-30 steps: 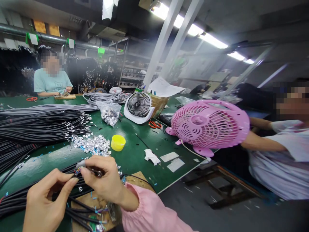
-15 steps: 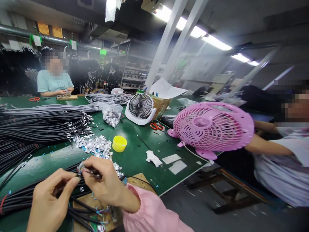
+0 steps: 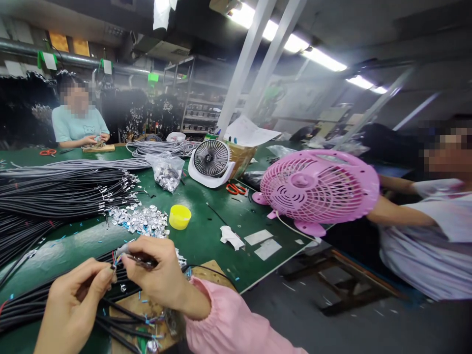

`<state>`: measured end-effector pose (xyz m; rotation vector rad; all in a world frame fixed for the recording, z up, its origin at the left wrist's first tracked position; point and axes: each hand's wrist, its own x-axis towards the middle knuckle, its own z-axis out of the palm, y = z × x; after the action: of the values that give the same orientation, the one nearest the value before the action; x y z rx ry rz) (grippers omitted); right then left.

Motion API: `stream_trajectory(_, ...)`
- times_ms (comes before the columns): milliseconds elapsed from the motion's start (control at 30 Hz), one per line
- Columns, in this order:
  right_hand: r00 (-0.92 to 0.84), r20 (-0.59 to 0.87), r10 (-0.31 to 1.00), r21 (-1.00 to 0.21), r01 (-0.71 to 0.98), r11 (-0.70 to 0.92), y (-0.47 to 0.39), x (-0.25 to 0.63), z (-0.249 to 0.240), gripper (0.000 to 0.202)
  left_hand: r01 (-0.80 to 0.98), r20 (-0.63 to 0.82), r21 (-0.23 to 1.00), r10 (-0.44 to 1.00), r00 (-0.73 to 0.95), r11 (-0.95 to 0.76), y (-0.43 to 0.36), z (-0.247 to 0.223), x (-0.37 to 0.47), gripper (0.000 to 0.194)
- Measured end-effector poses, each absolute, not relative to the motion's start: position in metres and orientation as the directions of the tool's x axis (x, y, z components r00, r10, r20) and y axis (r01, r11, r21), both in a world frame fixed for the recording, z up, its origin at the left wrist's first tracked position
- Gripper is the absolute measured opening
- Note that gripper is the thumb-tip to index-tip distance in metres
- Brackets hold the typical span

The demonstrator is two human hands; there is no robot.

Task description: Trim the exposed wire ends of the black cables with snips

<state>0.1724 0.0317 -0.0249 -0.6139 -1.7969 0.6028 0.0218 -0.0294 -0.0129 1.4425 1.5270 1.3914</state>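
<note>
My left hand (image 3: 79, 295) pinches the end of a black cable between thumb and forefinger. Thin coloured wires (image 3: 116, 257) fan out of that end, with a grey piece, perhaps peeled shielding, beside them. Closed close by, my right hand (image 3: 157, 270) has its thumb and forefinger at the wires and grips a small dark metal tool (image 3: 147, 261), mostly covered by the fingers. Below the hands, several black cables (image 3: 121, 322) with stripped, coloured ends lie across a wooden board (image 3: 121, 307). A bundle of black cables (image 3: 25, 300) runs to the left.
Silvery foil scraps (image 3: 142, 221) are heaped beyond my hands, near a yellow tub (image 3: 180, 217). More black cables (image 3: 62, 194) cover the left. A small white fan (image 3: 211, 162), orange-handled scissors (image 3: 236, 189) and a pink fan (image 3: 317, 187) stand or lie further right. Two co-workers sit at the table.
The coloured wires show more plainly now, spread between my fingertips. Both hands have shifted a little apart and slightly left in view; the whole scene has slid a little left too.
</note>
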Motion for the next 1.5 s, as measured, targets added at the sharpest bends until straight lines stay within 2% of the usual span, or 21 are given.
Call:
stream_trajectory(133, -0.238, 0.612, 0.754, -0.768, 0.052, 0.639, 0.031, 0.17, -0.025, 0.015, 0.308, 0.243, 0.937, 0.938, -0.245, -0.163, -0.029, -0.011, 0.024, 0.052)
stream_trajectory(267, -0.376, 0.487, 0.788, -0.86, -0.048, 0.508, 0.032, 0.168, -0.027, 0.02, 0.318, 0.288, 0.923, 0.936, -0.204, -0.215, -0.02, -0.003, 0.018, 0.065)
stream_trajectory(367, -0.333, 0.498, 0.801, -0.85, -0.006, 0.526, 0.032, 0.167, -0.022, 0.019, 0.288, 0.251, 0.938, 0.951, -0.179, -0.193, -0.017, -0.001, 0.015, 0.069)
stream_trajectory(467, -0.267, 0.534, 0.802, -0.82, 0.067, 0.569, 0.031, 0.169, -0.017, 0.018, 0.271, 0.262, 0.94, 0.948, -0.183, -0.207, -0.017, -0.01, 0.013, 0.064)
stream_trajectory(600, -0.388, 0.699, 0.601, -0.616, 0.1, 0.781, 0.037, 0.174, -0.028, 0.025, 0.283, 0.261, 0.936, 0.952, -0.157, -0.21, -0.018, -0.031, 0.009, 0.051)
stream_trajectory(700, -0.446, 0.727, 0.523, -0.52, 0.14, 0.842, 0.041, 0.176, -0.042, 0.017, 0.289, 0.218, 0.943, 0.961, -0.172, -0.163, -0.017, -0.037, 0.01, 0.052)
stream_trajectory(800, -0.452, 0.709, 0.541, -0.549, 0.128, 0.826, 0.04, 0.174, -0.044, 0.009, 0.303, 0.231, 0.941, 0.941, -0.246, -0.152, -0.017, -0.025, 0.012, 0.062)
stream_trajectory(867, -0.376, 0.683, 0.626, -0.641, 0.102, 0.76, 0.037, 0.172, -0.037, 0.012, 0.347, 0.258, 0.924, 0.933, -0.251, -0.162, -0.016, -0.013, 0.013, 0.069)
stream_trajectory(967, -0.138, 0.517, 0.844, -0.85, 0.029, 0.526, 0.033, 0.172, -0.018, 0.026, 0.52, 0.282, 0.828, 0.957, -0.063, -0.21, -0.012, -0.006, 0.01, 0.071)
stream_trajectory(1033, -0.032, 0.406, 0.913, -0.913, -0.067, 0.404, 0.034, 0.172, -0.008, 0.037, 0.651, 0.269, 0.711, 0.958, 0.098, -0.266, -0.007, -0.012, 0.008, 0.063)
stream_trajectory(1067, -0.019, 0.389, 0.921, -0.918, -0.099, 0.385, 0.035, 0.172, -0.005, 0.043, 0.696, 0.26, 0.657, 0.954, 0.152, -0.29, -0.004, -0.017, 0.007, 0.054)
stream_trajectory(1167, -0.046, 0.413, 0.91, -0.905, -0.132, 0.404, 0.038, 0.17, -0.006, 0.054, 0.767, 0.274, 0.554, 0.941, 0.198, -0.323, 0.002, -0.033, 0.008, 0.025)
stream_trajectory(1367, -0.103, 0.454, 0.885, -0.891, -0.075, 0.448, 0.039, 0.169, -0.014, 0.054, 0.788, 0.369, 0.437, 0.885, 0.284, -0.435, 0.008, -0.045, 0.015, 0.023)
stream_trajectory(1500, 0.017, 0.548, 0.836, -0.835, 0.063, 0.546, 0.038, 0.173, -0.009, 0.041, 0.785, 0.541, 0.447, 0.828, 0.146, -0.43, 0.007, -0.041, 0.011, 0.022)
